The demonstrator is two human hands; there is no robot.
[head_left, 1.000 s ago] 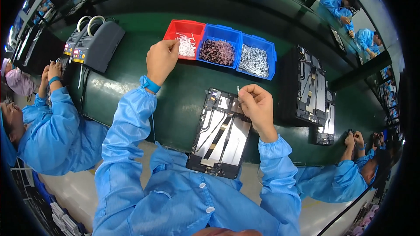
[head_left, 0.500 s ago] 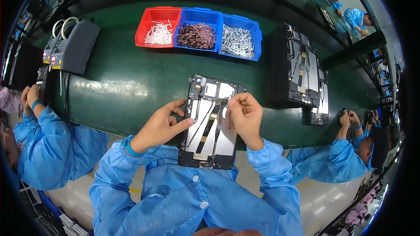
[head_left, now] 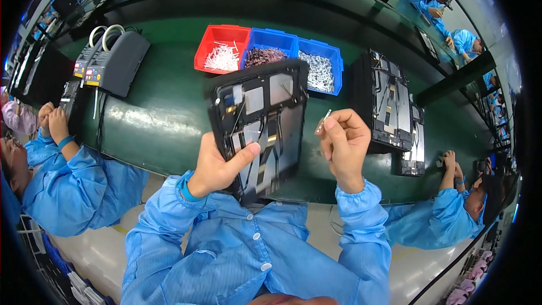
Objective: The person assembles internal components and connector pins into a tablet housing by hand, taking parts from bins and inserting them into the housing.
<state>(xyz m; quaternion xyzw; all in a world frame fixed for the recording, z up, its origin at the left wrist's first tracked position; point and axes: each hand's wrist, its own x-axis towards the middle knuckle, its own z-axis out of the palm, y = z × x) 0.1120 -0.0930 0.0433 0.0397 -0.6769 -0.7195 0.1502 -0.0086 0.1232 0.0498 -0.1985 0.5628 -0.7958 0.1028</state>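
My left hand [head_left: 221, 168] grips a tablet with its back off [head_left: 261, 130] by the left edge, thumb across the inner side. The tablet is lifted and tilted, slightly blurred, with dark strips, silver panels and a black frame showing. Off to its right, my right hand [head_left: 345, 142] pinches a small, thin silvery-white part [head_left: 324, 120] between thumb and fingertips, apart from the tablet. Behind the tablet stand a red bin [head_left: 199, 59] of white pieces, a blue bin [head_left: 273, 35] of dark brown pieces, partly covered by the tablet, and a blue bin [head_left: 339, 79] of silvery pieces.
A stack of similar open tablets [head_left: 389, 101] stands at the right, another tablet [head_left: 414, 155] beside it. Grey bench units with white rings [head_left: 124, 59] sit at the left on the green table [head_left: 152, 121]. Co-workers in blue smocks sit on both sides.
The tablet has risen from lower down and tilted, its top swinging left, in my left hand. My right hand has left the tablet's edge and moved right with the small part.
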